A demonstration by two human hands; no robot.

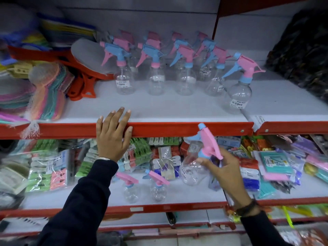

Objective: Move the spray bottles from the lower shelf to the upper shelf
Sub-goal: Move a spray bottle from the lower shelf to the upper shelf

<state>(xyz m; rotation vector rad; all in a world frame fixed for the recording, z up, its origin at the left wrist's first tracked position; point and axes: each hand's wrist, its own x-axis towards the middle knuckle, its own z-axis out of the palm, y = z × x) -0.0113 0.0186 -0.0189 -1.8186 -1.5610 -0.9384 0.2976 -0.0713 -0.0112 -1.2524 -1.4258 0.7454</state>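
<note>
Spanning the full width: upper shelf [177, 107], white deck with red front lip; lower shelf [186, 197] beneath, same build. Heaped at far left of the upper deck: netted bundle of pastel scrubbers [48, 96] and red dustpans [85, 68] leaning behind. Stocked along the back of the lower deck: bagged clothes pegs [140, 151] and other packets, partly blurred. Standing upright mid-deck on the upper level: cluster of clear spray bottles [156, 68] with pink and blue trigger heads, in rows, back rows too blurred to count; one outlying bottle [239, 89] set nearer the front edge at right, apart from the rest, price label facing out. Pressed flat over the red lip of the upper shelf, fingers spread, grasping nothing: left hand [111, 137], dark sleeve behind. Wrapped around a held spray bottle [197, 167] at neck and trigger, bottle tilted, lifted clear of the lower deck and just below the upper lip: right hand [225, 173], dark wristband at the wrist. Remaining upright on the lower deck, side by side near its front: two small spray bottles [143, 187], pink triggers, blue collars.
</note>
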